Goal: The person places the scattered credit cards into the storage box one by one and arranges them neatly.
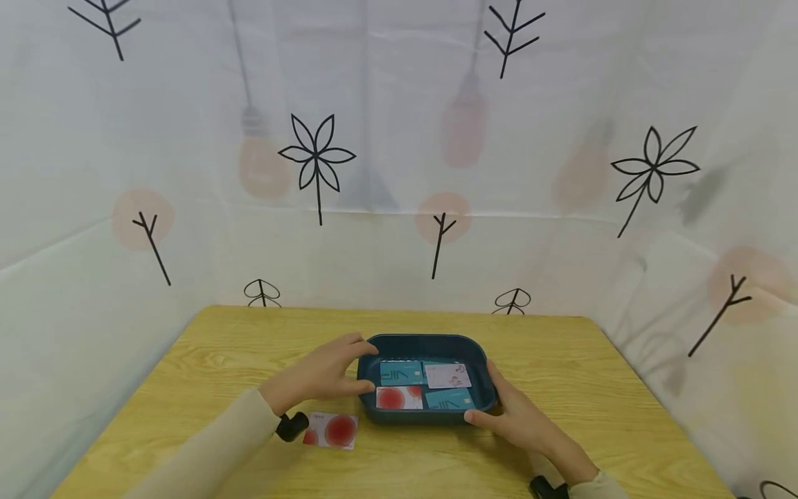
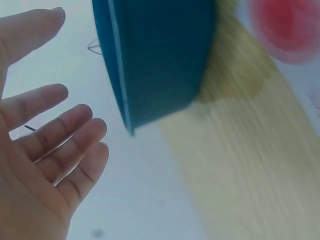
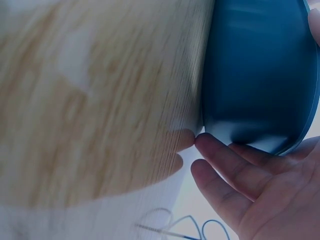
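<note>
A dark blue tray (image 1: 430,417) with rounded corners stands on the table. Inside lie a teal card (image 1: 399,373), a pale flowered card (image 1: 449,375), a card with red circles (image 1: 397,398) and a lower teal card (image 1: 450,400); part of another teal card shows behind the flowered one. My left hand (image 1: 327,371) is at the tray's left end, its fingers spread and apart from the wall in the left wrist view. My right hand (image 1: 524,421) touches the right end with extended fingers, the thumb by the front corner. Another red-circled card (image 1: 332,431) lies outside, below my left hand.
The wood-grain table (image 1: 249,339) carries the tray near its middle. A white cloth (image 1: 374,263) printed with plants and lamps hangs behind and along both sides. Dark wrist cameras sit on both wrists, the left one (image 1: 291,427) close to the loose card.
</note>
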### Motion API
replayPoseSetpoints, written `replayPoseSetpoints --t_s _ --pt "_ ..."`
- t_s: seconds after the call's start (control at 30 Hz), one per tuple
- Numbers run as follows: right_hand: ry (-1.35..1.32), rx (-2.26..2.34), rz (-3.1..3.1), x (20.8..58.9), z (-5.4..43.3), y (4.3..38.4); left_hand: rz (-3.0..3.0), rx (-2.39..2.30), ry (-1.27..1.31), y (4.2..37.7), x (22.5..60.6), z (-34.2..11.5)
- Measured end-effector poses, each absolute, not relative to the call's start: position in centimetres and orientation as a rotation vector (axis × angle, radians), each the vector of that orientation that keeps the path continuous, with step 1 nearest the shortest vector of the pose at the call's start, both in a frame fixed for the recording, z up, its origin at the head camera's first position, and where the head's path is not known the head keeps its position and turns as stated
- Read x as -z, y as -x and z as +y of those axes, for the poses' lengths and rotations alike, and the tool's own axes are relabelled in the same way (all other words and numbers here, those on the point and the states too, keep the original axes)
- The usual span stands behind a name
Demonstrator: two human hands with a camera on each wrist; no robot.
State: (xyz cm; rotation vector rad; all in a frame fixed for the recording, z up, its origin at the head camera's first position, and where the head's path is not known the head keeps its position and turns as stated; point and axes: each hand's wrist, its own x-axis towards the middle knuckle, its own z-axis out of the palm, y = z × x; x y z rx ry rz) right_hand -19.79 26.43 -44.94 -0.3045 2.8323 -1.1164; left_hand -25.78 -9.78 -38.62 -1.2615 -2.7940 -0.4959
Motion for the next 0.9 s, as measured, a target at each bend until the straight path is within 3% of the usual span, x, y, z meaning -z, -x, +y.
replayPoseSetpoints --t_s 0.9 --pt "0.293 1.105 2.839 44.8 26.3 19.7 -3.064 0.506 1.232 24.6 42.8 -14.7"
